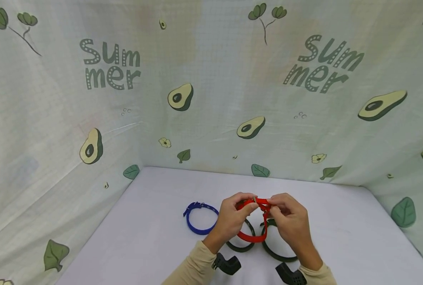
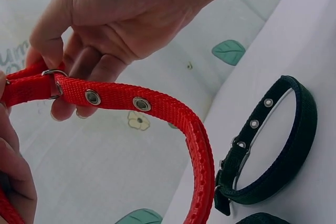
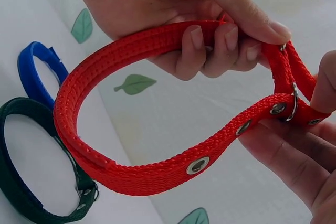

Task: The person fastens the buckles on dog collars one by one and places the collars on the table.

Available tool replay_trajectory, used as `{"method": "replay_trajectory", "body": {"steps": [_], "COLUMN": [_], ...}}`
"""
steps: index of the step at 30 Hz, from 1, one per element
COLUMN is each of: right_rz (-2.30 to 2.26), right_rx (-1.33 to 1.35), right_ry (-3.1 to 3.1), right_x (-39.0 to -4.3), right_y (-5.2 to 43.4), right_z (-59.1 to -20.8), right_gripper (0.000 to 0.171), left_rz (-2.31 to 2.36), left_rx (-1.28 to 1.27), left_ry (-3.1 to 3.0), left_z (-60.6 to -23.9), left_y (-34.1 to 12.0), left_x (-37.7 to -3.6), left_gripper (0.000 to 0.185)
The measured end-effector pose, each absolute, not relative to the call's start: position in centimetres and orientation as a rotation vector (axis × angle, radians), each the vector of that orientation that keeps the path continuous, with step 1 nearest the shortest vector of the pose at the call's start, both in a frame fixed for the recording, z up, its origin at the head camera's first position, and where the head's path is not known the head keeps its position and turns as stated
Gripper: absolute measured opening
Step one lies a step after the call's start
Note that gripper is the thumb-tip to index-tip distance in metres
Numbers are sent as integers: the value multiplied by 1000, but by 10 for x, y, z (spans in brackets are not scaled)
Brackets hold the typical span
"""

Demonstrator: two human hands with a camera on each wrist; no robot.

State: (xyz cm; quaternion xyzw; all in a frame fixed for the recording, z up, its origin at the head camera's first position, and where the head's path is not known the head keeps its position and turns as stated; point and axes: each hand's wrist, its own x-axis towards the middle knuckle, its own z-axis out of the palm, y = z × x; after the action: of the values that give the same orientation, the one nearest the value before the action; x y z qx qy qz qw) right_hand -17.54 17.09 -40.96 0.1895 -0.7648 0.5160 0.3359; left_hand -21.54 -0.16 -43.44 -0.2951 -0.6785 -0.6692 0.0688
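Observation:
A red webbing collar (image 1: pixel 252 238) with metal eyelets (image 2: pixel 93 97) is held above the table in both hands. My left hand (image 1: pixel 233 213) pinches it between thumb and fingers, close to a metal ring (image 3: pixel 294 102) that the strap runs through. At the opposite side of that join, my right hand (image 1: pixel 292 217) grips the band, with several fingers curled round it in the right wrist view. The rest of the collar hangs down as an open loop. Fingers partly hide the buckle area.
On the white table (image 1: pixel 133 237) lies a blue collar (image 1: pixel 201 231) left of the hands. Two dark green collars (image 1: pixel 280 257) lie below them, partly covered by the hands and the red loop. A printed curtain (image 1: pixel 211 71) surrounds the table's back and sides.

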Motion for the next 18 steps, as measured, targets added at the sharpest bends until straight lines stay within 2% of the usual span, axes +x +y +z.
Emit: {"method": "replay_trajectory", "body": {"steps": [8,18], "right_rz": [1267,1184], "right_rx": [508,537], "right_ry": [-2024,-1964], "right_x": [-167,-181], "right_y": [164,166], "right_z": [-394,-421], "right_gripper": [27,32], "left_rz": [-2020,-2054], "left_rx": [-899,-860], "left_ry": [-2057,-2052], "left_z": [-432,-432], "left_y": [-1,-3], "left_x": [-217,-216], "left_gripper": [28,28]}}
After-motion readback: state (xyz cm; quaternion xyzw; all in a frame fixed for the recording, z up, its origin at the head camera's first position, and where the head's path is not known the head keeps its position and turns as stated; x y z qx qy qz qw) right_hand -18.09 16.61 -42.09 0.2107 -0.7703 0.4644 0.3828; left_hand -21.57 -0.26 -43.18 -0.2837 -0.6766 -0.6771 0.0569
